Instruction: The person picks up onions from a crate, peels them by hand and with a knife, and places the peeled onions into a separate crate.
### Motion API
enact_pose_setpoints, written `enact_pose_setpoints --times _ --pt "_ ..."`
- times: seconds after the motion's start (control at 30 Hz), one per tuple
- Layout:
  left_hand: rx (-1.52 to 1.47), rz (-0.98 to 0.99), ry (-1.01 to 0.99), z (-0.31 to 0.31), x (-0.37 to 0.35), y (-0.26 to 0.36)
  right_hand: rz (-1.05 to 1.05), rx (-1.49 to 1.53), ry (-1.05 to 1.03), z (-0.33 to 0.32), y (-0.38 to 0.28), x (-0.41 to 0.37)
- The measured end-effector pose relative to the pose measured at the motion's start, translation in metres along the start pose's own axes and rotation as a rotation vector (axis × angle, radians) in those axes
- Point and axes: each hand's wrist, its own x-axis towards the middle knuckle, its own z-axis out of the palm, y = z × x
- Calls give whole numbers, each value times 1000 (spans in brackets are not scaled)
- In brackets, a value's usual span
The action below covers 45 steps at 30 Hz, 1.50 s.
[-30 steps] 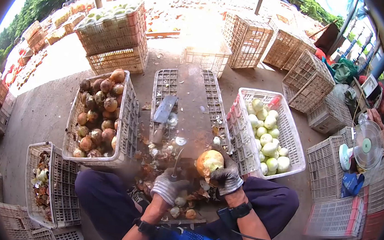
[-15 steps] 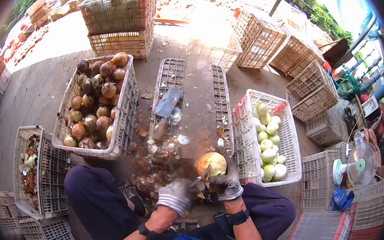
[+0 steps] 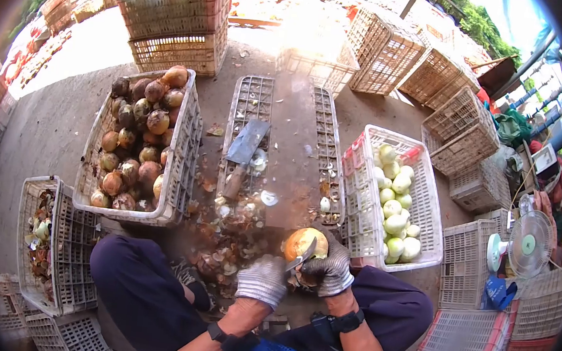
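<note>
My left hand (image 3: pixel 262 280), in a grey-and-white striped glove, is closed round the handle of a small knife (image 3: pixel 302 255); the handle itself is hidden. The knife's blade lies against a yellow onion (image 3: pixel 303 239). My right hand (image 3: pixel 330 269), gloved too, has its fingers wrapped round that onion from the right side. The onion is pale yellow where its skin shows. Loose onion skins (image 3: pixel 222 260) litter the ground below and left of my hands. A cleaver (image 3: pixel 248 140) with a wooden handle rests on the crate in front.
A crate (image 3: pixel 188 160) of unpeeled onions stands on the left. A crate (image 3: pixel 437 221) of peeled onions stands on the right. Between them is a low crate with a board (image 3: pixel 290 149) along it. A scrap crate (image 3: pixel 51 241) and a fan (image 3: pixel 529 243) flank my legs.
The knife blade has shifted up and to the right across the face of the onion. Both hands keep their grip and stay nearly in place. The view has tilted slightly.
</note>
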Motion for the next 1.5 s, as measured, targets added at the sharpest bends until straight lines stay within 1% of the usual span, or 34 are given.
enact_pose_setpoints --times 0.13,0.17,0.27,0.3,0.33,0.37,0.4,0.47,0.53,0.6,0.7,0.8,0.83,0.93,1.0,1.07,1.1,1.17,1.2,1.27,1.33,1.4,1.43,1.5 --pt "31 -67 -49 7 12 4 -83 -284 49 -4 6 6" --pt "34 -85 -54 12 16 4 -125 -142 68 -3 8 7" --pt "27 -165 -84 14 32 10 -53 8 102 -3 18 10" --pt "11 -176 -88 15 35 10 -15 14 88 -3 14 8" --pt "-6 -189 -92 16 39 9 -57 -28 95 -4 15 10" --pt "-2 -212 -143 21 44 8 -99 -69 104 -6 19 12" --pt "12 -200 -129 24 45 7 -142 -110 115 -5 18 13" --pt "38 -175 -100 29 43 6 -63 -59 105 -4 9 6" --pt "55 -178 -85 24 34 12 -37 -2 91 -5 5 4" --pt "61 -166 -68 23 27 11 -60 70 71 -9 12 6" --pt "83 -125 -49 34 26 -3 -23 129 55 -9 22 8" --pt "130 -91 -53 46 44 -18 -192 -209 59 -5 17 2" --pt "133 -104 -64 44 46 -19 -173 -94 26 -5 15 0" --pt "97 -179 -101 34 45 -20 -180 102 -15 -5 4 1" --pt "30 -267 -138 24 43 -22 -147 222 11 -5 -6 1" --pt "-99 -319 -152 11 42 -23 -114 329 31 -6 -15 0" --pt "-215 -317 -147 2 41 -22 -97 283 43 -12 -9 1" --pt "-645 -169 -121 -14 36 -22 -118 243 54 -15 0 2" --pt "-1170 -331 -98 -13 31 -22 -126 227 61 -15 4 2" --pt "-1563 -294 -147 -5 27 -29 -112 223 44 -13 7 1" --pt "-1784 -267 -209 -7 21 -27 -119 163 47 -10 5 1" --pt "-1832 -259 -286 -7 15 -16 -215 -112 51 -7 2 1" --pt "-2068 -444 -260 4 19 -19 -261 -249 54 -5 1 1" --pt "-1143 -86 -65 30 26 -36 -216 -642 34 5 -7 -1"
